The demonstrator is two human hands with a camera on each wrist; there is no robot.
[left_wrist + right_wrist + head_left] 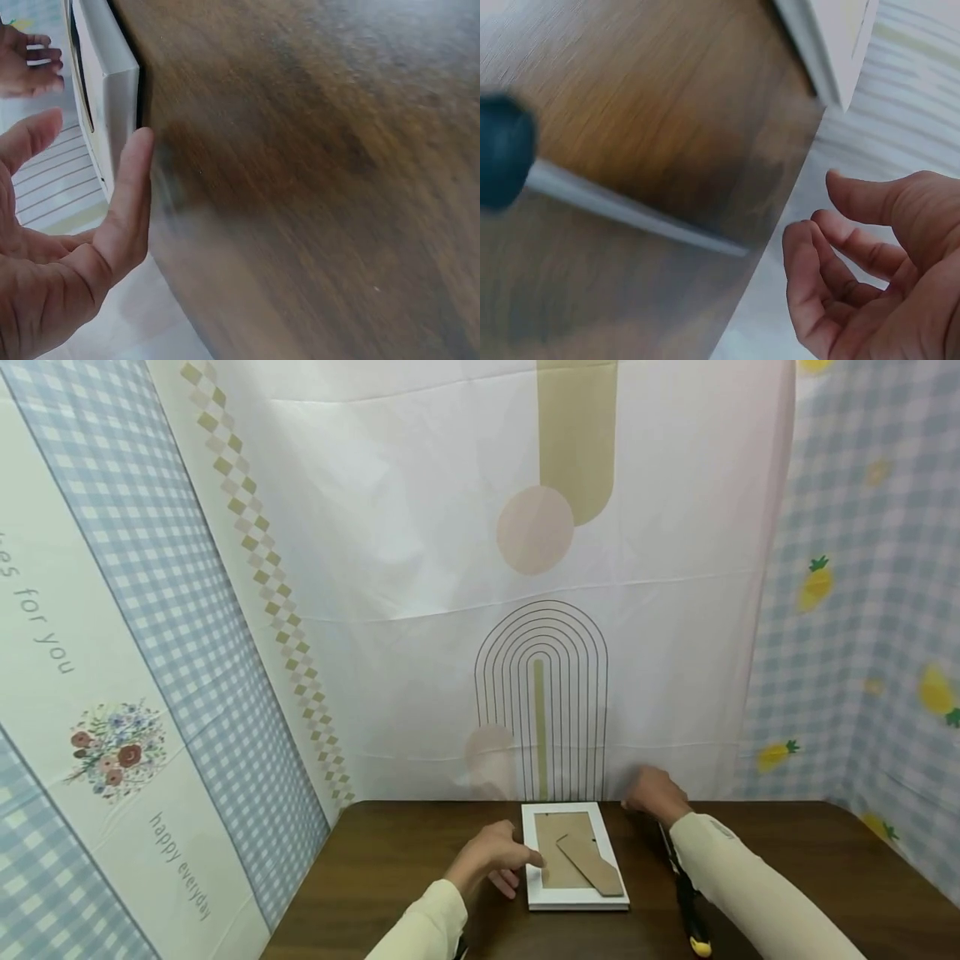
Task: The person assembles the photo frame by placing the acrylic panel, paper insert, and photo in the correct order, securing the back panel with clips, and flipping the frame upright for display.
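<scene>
A white picture frame (577,900) lies face down on the table, its brown backing board (555,835) and the slanted easel stand (592,865) on top. My left hand (495,856) is at the frame's left side, thumb over the border and fingers extended along the edge; firm contact is hard to tell. To the right of the frame, by the table's back edge, my right hand (657,795) has its fingers loosely bent around nothing, as the right wrist view shows. A screwdriver (692,910) with a black and yellow handle lies below my right forearm.
The brown wooden table (390,852) ends at a back edge against a hanging white patterned cloth (405,693). Checked cloth hangs at the left (168,527) and at the right (810,693).
</scene>
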